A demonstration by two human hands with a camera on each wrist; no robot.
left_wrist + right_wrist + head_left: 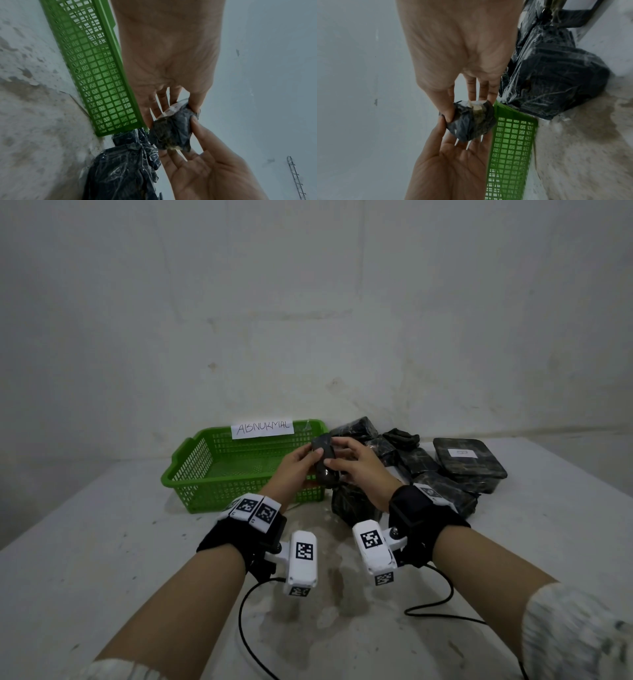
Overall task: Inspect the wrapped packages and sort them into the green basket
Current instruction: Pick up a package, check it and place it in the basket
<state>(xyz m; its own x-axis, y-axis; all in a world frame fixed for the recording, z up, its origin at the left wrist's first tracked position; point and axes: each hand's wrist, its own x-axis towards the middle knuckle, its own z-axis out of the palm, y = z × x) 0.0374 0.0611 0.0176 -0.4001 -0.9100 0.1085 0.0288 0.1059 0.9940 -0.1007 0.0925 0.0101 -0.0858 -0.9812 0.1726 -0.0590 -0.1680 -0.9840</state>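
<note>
A small package in black wrap [323, 463] is held above the right end of the green basket [219, 470]. My left hand [310, 460] pinches it between thumb and fingers. My right hand [337, 455] grips it from the other side, thumb on top and fingers beneath. In the left wrist view the package [171, 129] shows a pale patch at the end nearest the left fingers. The right wrist view shows the package [471, 121] with the same pale spot, beside the basket's wall [510, 148]. The basket holds no packages that I can see.
A paper label [263, 428] is fixed to the basket's far rim. Several black-wrapped packages [428, 470] lie heaped right of the basket, one flat with a white sticker [469, 460]. Another package [352, 505] sits just below my hands. A wall stands behind the table.
</note>
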